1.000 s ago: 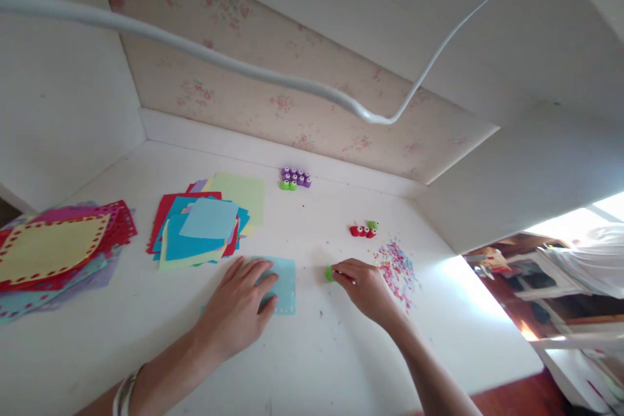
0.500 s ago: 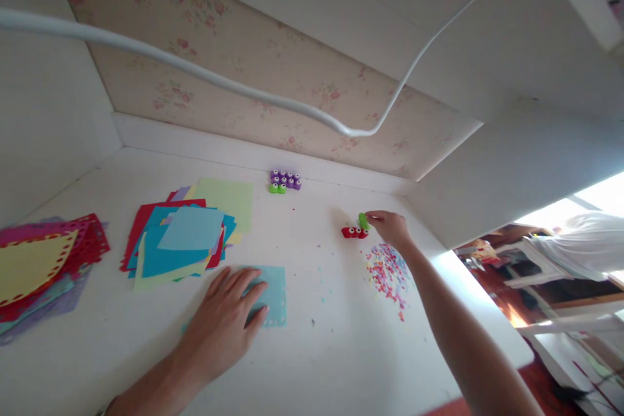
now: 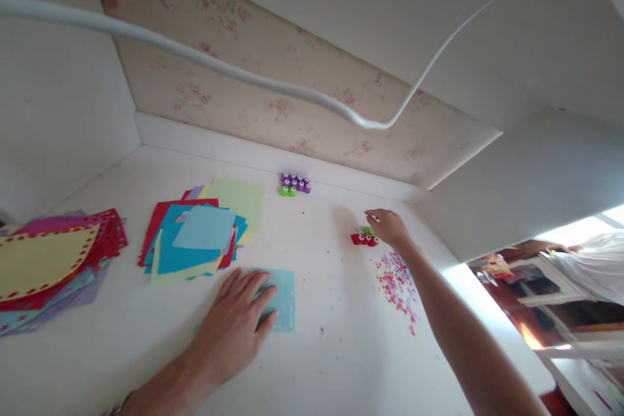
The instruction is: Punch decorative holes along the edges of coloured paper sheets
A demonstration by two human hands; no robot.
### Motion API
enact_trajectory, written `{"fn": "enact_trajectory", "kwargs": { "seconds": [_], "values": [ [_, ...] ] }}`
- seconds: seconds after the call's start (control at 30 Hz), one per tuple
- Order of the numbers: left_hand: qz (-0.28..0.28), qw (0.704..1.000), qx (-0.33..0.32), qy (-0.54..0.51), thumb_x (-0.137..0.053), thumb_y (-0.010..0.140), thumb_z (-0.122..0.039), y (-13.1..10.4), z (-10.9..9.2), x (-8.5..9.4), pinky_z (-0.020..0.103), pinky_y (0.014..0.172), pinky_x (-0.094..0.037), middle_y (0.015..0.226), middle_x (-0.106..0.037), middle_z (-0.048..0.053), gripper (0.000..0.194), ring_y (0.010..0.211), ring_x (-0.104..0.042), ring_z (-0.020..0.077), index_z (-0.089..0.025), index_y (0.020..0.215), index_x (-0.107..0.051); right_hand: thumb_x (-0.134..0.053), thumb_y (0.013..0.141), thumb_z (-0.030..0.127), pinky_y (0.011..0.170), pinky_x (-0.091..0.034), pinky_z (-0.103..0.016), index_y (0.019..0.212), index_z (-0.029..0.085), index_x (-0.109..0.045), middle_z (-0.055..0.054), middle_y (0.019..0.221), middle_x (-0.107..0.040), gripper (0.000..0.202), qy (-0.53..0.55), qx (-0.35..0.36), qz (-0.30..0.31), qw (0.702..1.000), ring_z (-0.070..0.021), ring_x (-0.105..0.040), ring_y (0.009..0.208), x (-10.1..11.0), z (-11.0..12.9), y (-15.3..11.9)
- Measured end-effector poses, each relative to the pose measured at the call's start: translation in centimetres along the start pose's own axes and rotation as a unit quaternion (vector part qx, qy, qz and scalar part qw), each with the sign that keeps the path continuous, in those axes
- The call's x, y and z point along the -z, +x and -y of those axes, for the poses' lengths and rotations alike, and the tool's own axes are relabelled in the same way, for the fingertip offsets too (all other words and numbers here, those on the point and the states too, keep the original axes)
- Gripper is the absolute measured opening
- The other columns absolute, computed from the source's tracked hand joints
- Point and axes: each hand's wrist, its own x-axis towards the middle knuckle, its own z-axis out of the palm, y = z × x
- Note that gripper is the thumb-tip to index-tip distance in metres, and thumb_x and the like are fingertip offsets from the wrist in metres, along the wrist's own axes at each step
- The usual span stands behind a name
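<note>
My left hand lies flat with its fingers spread on a light blue paper sheet that has small holes punched along its edges. My right hand hovers just above a green craft punch and a row of three red craft punches. Its thumb and index finger are slightly apart, with nothing visible between them. The green punch stands directly behind the red row, partly hidden by the red punches and the hand.
Several purple punches and two green ones stand by the back wall. Loose coloured paper is stacked left of centre, with hole-edged sheets at far left. Confetti lies near my right forearm. A white cable hangs across the front.
My right hand has let go of the green punch, which now stands behind the red ones, and has lifted slightly. The left hand stays on the light blue sheet. The view has shifted a little.
</note>
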Motion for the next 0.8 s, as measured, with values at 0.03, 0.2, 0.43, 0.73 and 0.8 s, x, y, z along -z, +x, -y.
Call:
{"fn": "enact_trajectory", "kwargs": {
  "seconds": [0.03,0.2,0.43,0.73,0.8],
  "values": [
    [-0.002,1.0,0.002,-0.001,-0.055,0.093,-0.033,0.0,0.0,0.1,0.053,0.113,-0.028,0.129,-0.06,0.006,0.027,0.122,-0.053,0.0256,-0.027,0.118,-0.063,-0.045,0.092,0.025,0.096,-0.046,-0.034,0.113,0.021,-0.074,-0.008,0.118,-0.072,0.036,0.008,0.009,-0.004,1.0,-0.025,-0.065,0.11,0.0,1.2,0.3],
    [-0.034,0.999,0.017,0.01,-0.051,0.095,-0.034,0.2,0.3,0.3,0.049,0.11,-0.035,0.132,-0.058,0.009,0.03,0.122,-0.052,0.0255,-0.023,0.12,-0.063,-0.044,0.095,0.025,0.099,-0.046,-0.029,0.121,0.024,-0.068,-0.003,0.122,-0.07,0.036,0.074,0.11,0.004,0.991,-0.0197,-0.064,0.112,-2.0,10.2,2.4],
    [-0.028,0.999,0.038,0.012,-0.058,0.09,-0.031,0.5,1.2,0.1,0.048,0.108,-0.037,0.135,-0.057,0.01,0.044,0.126,-0.049,0.0289,-0.021,0.133,-0.054,-0.045,0.092,0.008,0.111,-0.034,-0.035,0.136,0.017,-0.055,-0.01,0.143,-0.053,0.046,0.147,0.167,0.003,0.975,-0.0236,-0.046,0.134,-5.2,19.2,6.4],
    [-0.005,0.985,0.103,-0.142,-0.056,0.087,-0.016,1.2,1.4,1.3,0.036,0.094,-0.048,0.105,-0.063,0.006,0.03,0.1,-0.062,0.0211,-0.022,0.115,-0.064,-0.061,0.088,0.017,0.098,-0.046,-0.037,0.106,0.018,-0.067,-0.011,0.118,-0.068,0.019,0.251,0.142,0.013,0.957,-0.0231,-0.064,0.109,-4.3,17.3,2.9],
    [-0.015,0.974,0.113,-0.196,-0.052,0.09,-0.019,1.6,1.7,1.4,0.033,0.089,-0.05,0.1,-0.065,0.006,0.018,0.095,-0.065,0.0197,-0.021,0.1,-0.068,-0.059,0.09,0.018,0.092,-0.05,-0.037,0.11,0.019,-0.065,-0.01,0.11,-0.072,0.021,0.285,0.136,0.018,0.949,-0.0219,-0.068,0.101,-4.1,16.5,0.0]
  ]
}}
